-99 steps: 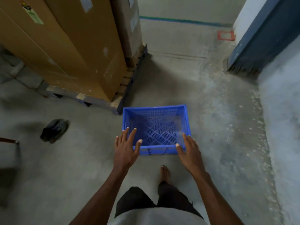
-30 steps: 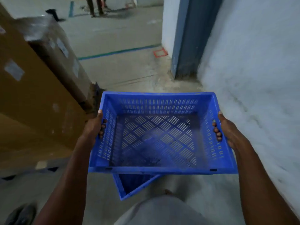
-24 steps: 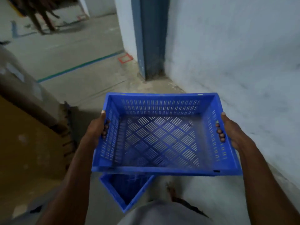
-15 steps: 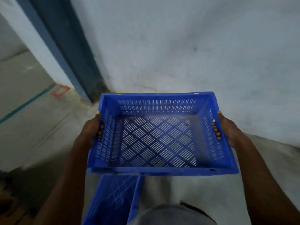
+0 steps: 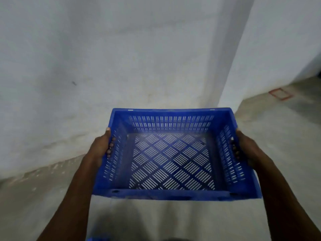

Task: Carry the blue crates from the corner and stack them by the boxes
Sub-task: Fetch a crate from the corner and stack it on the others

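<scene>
Now my left hand [image 5: 101, 147] grips the blue crate [image 5: 171, 160] at nine o'clock and my right hand [image 5: 245, 148] at three, fingers hooked through its side slots. It hangs level above the floor [image 5: 278, 129], white wall [image 5: 121, 58] at twelve.

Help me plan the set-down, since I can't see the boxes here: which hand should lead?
Neither clearly. The left hand and right hand grip opposite short sides of the blue crate, which is held level facing a white wall, so both probably lower together.
</scene>
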Tool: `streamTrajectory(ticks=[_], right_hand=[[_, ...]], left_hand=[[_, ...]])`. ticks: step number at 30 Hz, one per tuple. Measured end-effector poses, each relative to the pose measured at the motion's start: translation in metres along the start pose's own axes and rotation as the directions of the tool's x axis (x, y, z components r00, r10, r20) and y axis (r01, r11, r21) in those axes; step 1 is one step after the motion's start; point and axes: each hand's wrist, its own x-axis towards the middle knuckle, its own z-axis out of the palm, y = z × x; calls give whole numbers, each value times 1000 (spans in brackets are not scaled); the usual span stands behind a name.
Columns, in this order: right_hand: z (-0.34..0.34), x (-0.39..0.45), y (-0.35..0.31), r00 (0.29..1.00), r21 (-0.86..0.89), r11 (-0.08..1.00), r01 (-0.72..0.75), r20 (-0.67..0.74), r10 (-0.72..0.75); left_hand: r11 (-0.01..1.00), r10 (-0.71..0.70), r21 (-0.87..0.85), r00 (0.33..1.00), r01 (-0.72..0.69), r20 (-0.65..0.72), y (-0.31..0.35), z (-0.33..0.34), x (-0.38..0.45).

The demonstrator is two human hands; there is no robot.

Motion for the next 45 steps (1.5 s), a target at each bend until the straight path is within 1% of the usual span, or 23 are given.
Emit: streamTrajectory(ticks=[4,8,11,14,17,20,25,27,29,30,32,34,35,37,39,42,45], right_hand=[[-83,-1,15,980,73,996,-47,-191,61],[-145,10,30,929,181,980,-83,-341,142],[-178,19,36,879,266,961,-81,-436,194],[-203,32,40,829,312,947,-79,-508,236],[-222,41,42,764,382,922,-64,-575,292],[-237,47,41,704,444,895,-30,-626,335],[-270,65,51,584,497,867,22,-711,393],[-292,76,56,551,520,853,26,-720,422],[-323,92,63,531,532,846,21,-723,442],[-342,101,66,529,535,845,18,-722,446],[-381,122,69,529,535,845,-3,-716,456],[-423,145,69,533,529,849,4,-719,446],[-452,157,69,530,534,846,1,-718,452],[-485,172,59,527,533,846,-11,-716,457],[-533,193,47,535,527,850,-11,-715,450],[-599,230,29,528,517,856,-22,-721,449],[-660,273,16,529,528,849,-19,-716,456]], left_hand=[[992,31,112,983,-53,182,44,108,30],[976,33,192,940,-104,340,87,208,60],[962,34,228,890,-153,455,111,284,84],[947,48,241,840,-210,541,132,355,107],[924,24,288,790,-252,612,155,419,127],[906,0,303,716,-295,698,180,485,145],[880,-3,307,641,-363,768,200,597,150],[874,-11,310,622,-375,783,201,643,149],[869,-41,320,590,-378,807,200,694,146],[867,-49,323,581,-379,813,200,720,144],[861,-47,332,589,-386,807,199,768,138],[856,-52,336,581,-392,812,201,818,131],[858,-64,344,586,-381,808,202,849,128],[862,-75,353,599,-363,798,207,885,123],[873,-87,345,585,-345,806,218,933,117],[884,-83,337,600,-325,796,233,1002,110],[887,-94,337,592,-315,800,249,1070,109]])
